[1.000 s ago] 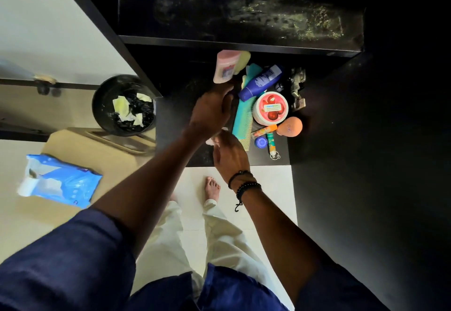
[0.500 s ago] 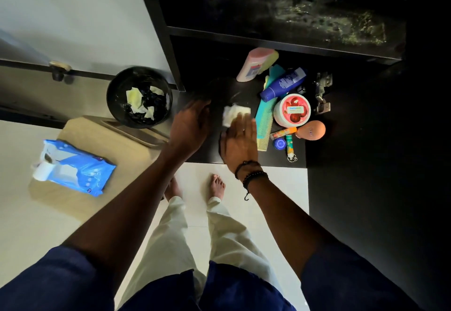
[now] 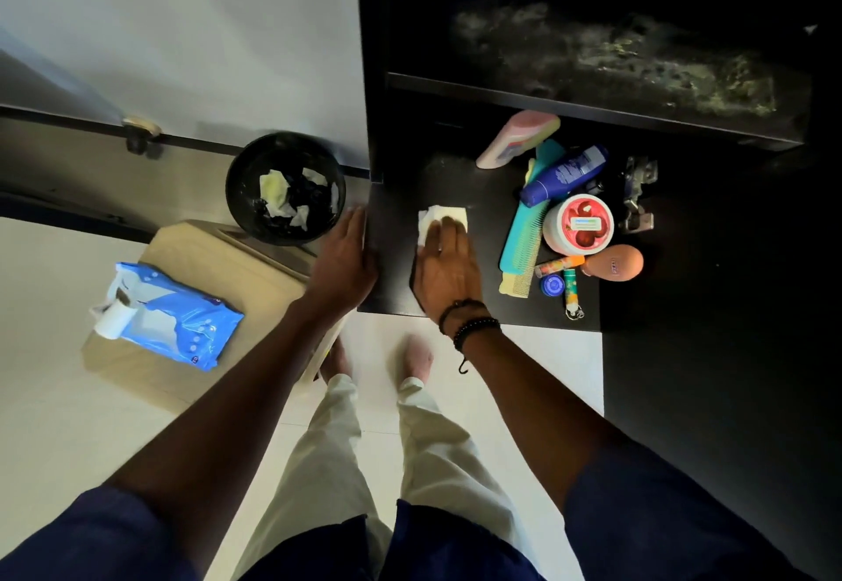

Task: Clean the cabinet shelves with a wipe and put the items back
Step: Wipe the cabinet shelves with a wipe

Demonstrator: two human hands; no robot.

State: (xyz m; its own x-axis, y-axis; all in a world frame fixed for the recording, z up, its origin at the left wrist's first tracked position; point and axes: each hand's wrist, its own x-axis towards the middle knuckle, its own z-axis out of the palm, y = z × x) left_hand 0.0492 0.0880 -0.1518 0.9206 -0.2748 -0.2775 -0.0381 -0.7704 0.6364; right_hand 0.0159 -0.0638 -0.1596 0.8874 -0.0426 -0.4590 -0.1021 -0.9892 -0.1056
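Pressing a white wipe (image 3: 438, 217) onto the black lower shelf (image 3: 395, 238) with straight fingers of the right hand (image 3: 449, 267), left of the toiletries (image 3: 578, 224), resting the open left hand (image 3: 344, 258) against the shelf's left edge. Keeping crumpled used wipes (image 3: 274, 187) in the black bin (image 3: 237, 169), one sheet (image 3: 109, 324) poking from the blue wipe pack (image 3: 175, 323). Differs from half a second ago: left hand off the shelf top, right fingers further over the wipe.

the black shelf (image 3: 492, 197) carries a white wipe (image 3: 435, 216), comb (image 3: 524, 234), jar (image 3: 578, 223), blue bottle (image 3: 565, 175).

shelf (image 3: 455, 179) L half free, toiletries (image 3: 578, 223) crowd R, upper shelf (image 3: 592, 100) above
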